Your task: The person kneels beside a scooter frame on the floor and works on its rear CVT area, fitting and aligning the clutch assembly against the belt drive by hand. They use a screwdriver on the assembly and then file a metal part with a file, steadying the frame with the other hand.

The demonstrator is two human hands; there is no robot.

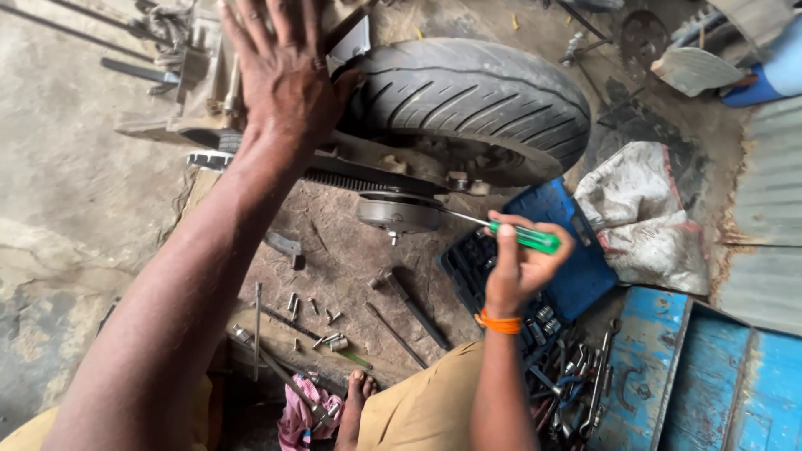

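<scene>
Beside the tyre (476, 96), the right hand (522, 263) grips a screwdriver (518, 234) over the socket case (560, 250).

Soft, even daylight; sharp focus

A white, dirt-stained sack (643, 219) lies crumpled on the floor right of the blue plastic tool case (576, 276), which lies open below the tyre.
</scene>
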